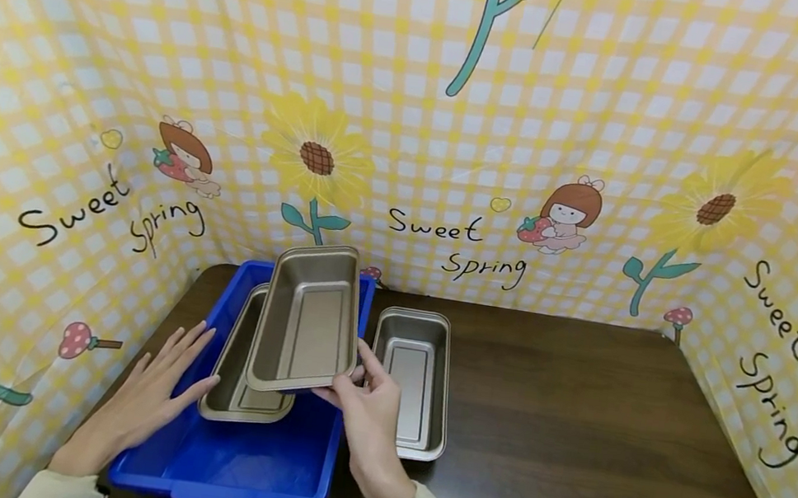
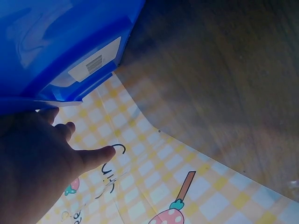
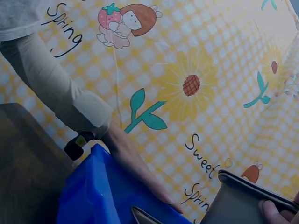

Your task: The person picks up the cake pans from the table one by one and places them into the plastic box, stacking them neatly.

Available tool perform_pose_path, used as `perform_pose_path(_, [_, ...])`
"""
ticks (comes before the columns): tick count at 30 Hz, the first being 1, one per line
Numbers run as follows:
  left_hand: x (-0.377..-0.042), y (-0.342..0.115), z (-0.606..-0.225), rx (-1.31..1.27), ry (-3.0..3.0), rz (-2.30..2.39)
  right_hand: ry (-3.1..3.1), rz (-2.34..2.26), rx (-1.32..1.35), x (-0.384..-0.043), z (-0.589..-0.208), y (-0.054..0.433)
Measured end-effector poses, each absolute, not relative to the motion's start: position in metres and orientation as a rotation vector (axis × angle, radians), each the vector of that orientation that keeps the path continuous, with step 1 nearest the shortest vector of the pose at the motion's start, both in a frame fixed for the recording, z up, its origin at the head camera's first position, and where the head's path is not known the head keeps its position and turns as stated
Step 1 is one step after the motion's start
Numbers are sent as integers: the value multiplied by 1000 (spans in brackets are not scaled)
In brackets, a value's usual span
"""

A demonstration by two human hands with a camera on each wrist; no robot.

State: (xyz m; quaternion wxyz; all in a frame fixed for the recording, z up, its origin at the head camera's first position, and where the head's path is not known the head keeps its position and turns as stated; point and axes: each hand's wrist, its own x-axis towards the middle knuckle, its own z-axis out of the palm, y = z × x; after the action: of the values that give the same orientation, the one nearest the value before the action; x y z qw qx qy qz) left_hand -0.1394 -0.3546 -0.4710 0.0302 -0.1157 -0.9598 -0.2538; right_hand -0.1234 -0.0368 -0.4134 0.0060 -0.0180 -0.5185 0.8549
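Note:
My right hand [image 1: 370, 420] pinches the near right corner of a metal loaf pan [image 1: 323, 323], thumb over its rim, and holds it tilted above a blue plastic bin [image 1: 260, 469]. Under it, a second loaf pan [image 1: 228, 386] lies in the bin's left part, partly hidden by the held one. A third loaf pan [image 1: 418, 368] stands on the table just right of the bin. My left hand [image 1: 157, 394] rests at the bin's left rim with straight, spread fingers. In the left wrist view, that hand [image 2: 42, 163] is dark beside the blue bin wall [image 2: 60, 42].
The dark wooden table [image 1: 572, 420] stretches to the right of the third pan. A yellow checked cloth [image 1: 415, 118] with flowers and lettering hangs behind the table and along both sides. The bin stands close to the left cloth.

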Motion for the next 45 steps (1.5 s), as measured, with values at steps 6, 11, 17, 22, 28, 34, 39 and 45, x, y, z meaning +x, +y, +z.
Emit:
perform_pose_path(6, [-140, -355, -472, -364, -2953, -782, -1608, 2690, -40, -123, -421, -59])
perform_pose_path(11, [-140, -356, -472, -388, -2950, -758, -1562, 2707, -33, -121, -426, -77])
perform_pose_path(17, [-141, -359, -476, -431, -2922, -723, -1575, 2687, -90, -120, -435, -92])
perform_pose_path(22, [-141, -359, -476, -429, -2913, -722, -1587, 2690, -120, -120, -442, -101])
perform_pose_path(28, [-139, -359, -474, -408, -2922, -751, -1580, 2719, -157, -118, -449, -113])
perform_pose_path(34, [-138, -361, -473, -437, -2906, -814, -1594, 2709, -192, -119, -453, -120])
perform_pose_path(39, [-137, -361, -473, -452, -2887, -813, -1617, 2703, -243, -121, -455, -123])
perform_pose_path(45, [-137, -362, -473, -452, -2888, -804, -1603, 2722, -290, -123, -459, -124])
